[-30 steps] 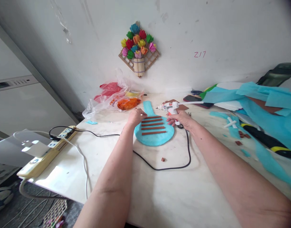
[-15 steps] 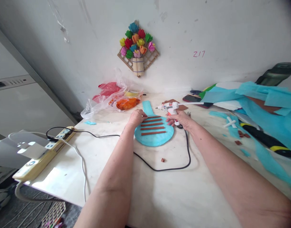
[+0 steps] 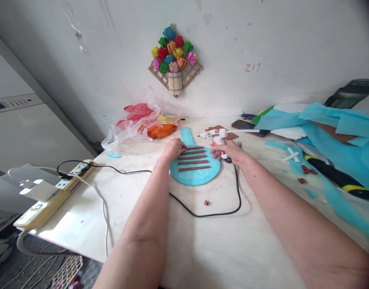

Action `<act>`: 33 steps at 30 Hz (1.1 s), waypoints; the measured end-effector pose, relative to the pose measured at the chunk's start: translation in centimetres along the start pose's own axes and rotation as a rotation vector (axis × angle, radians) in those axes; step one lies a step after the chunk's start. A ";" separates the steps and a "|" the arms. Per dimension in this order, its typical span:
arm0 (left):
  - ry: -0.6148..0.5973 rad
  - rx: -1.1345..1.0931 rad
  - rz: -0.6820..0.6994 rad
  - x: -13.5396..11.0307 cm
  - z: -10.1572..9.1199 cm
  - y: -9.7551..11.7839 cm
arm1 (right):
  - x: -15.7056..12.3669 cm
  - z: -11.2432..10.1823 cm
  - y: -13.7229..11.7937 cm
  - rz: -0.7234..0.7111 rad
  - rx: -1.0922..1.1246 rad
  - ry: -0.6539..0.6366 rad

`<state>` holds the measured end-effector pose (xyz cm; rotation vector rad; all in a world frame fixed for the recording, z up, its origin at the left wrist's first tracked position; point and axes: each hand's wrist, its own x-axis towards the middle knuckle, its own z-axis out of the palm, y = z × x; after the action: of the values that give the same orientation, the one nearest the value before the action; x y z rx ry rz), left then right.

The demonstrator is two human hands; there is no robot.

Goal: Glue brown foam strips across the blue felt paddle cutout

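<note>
A round light-blue piece (image 3: 196, 178) with a straight tab (image 3: 187, 135) at its far side lies flat on the table. Several brown strips (image 3: 194, 162) run across it in roughly parallel rows. My left hand (image 3: 174, 147) is at the left end of the farthest brown strip (image 3: 194, 148), fingers closed on that end. In my right hand (image 3: 228, 151) is a white hot glue gun (image 3: 219, 138), held above the right edge of the blue piece. Its nozzle points left, and a glue stick (image 3: 243, 131) sticks out at the back.
The gun's black cord (image 3: 202, 216) loops across the table to a power strip (image 3: 60, 192) on the left. Plastic bags (image 3: 148, 124) lie at the back. Blue material (image 3: 337, 148), brown scraps (image 3: 309, 170) and a black-yellow tool (image 3: 337, 176) crowd the right. One small brown bit (image 3: 206, 202) lies in front.
Almost nothing differs. The view has shifted very slightly, while both hands, the glue gun and the brown strips keep their places.
</note>
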<state>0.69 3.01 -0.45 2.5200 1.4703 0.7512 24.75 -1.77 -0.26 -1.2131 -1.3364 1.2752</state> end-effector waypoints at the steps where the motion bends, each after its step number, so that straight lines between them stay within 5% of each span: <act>1: 0.010 0.006 0.010 0.0 0.0 0.0 | 0.0 0.0 0.0 0.000 0.002 0.000; 8: 0.073 -0.108 -0.025 -0.1 -0.1 -0.2 | 0.0 0.0 0.0 -0.008 0.011 0.017; 13: 0.163 -0.556 -0.254 -0.2 -0.5 -0.4 | -0.2 -0.2 -0.4 -0.084 0.019 0.015; 20: -0.014 -1.099 -0.411 -1.3 -2.0 -0.2 | -0.3 -0.6 -0.6 -0.261 0.035 0.019; 33: -0.169 -1.441 -0.419 -1.5 -2.5 -0.1 | -0.5 -0.1 -0.9 -0.278 0.002 -0.105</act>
<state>-1.18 1.48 1.12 1.1059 0.7768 0.9516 24.86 -2.20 0.68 -0.9307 -1.5199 1.1524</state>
